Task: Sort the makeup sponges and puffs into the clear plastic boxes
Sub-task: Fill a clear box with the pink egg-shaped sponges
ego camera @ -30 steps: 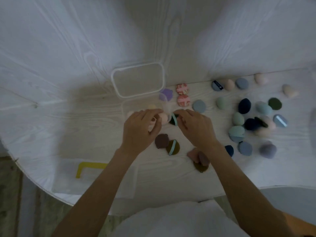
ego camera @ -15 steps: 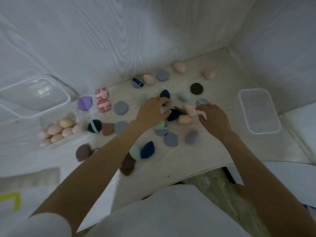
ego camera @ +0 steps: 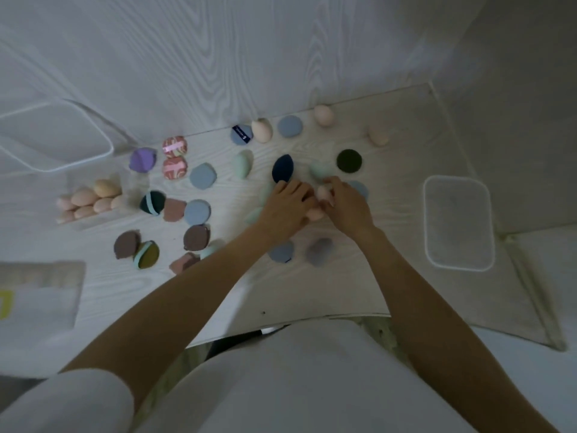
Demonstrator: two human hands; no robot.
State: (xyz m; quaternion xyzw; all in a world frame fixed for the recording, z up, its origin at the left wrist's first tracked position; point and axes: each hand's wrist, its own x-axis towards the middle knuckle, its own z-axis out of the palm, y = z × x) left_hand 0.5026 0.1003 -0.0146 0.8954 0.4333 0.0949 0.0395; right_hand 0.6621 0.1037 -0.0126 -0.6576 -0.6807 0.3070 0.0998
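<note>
Half a second ago my hands were apart over the middle cluster, fingers spread above the sponges; now they have come together there, and a second ago both were over at the box on the left. So I have left the filled box and begun gathering more peach sponges, which I judge belong with the ones already stowed.

The white wood-grain table (ego camera: 312, 285) carries everything. Near its left edge the clear plastic box (ego camera: 93, 201) holds a heap of peach sponges, with its lid (ego camera: 53, 135) leaning at the back left corner. Near the right edge sits a second clear box (ego camera: 457, 223), with nothing showing inside it. Round puffs and teardrop sponges lie scattered between the boxes, reaching to the back edge.

My left hand (ego camera: 288, 207) lies palm down at the middle of the table, fingers curled over the cluster; I cannot tell whether it grips anything beneath. My right hand (ego camera: 346, 204) meets it from the right, fingers curled round a peach sponge (ego camera: 323, 193) that shows between thumb and fingertips. Another peach sponge (ego camera: 315, 214) sits touching both hands, just below the first. A navy sponge (ego camera: 282, 168) lies just behind my left fingertips, and a mint sponge (ego camera: 318, 170) just behind my right.
</note>
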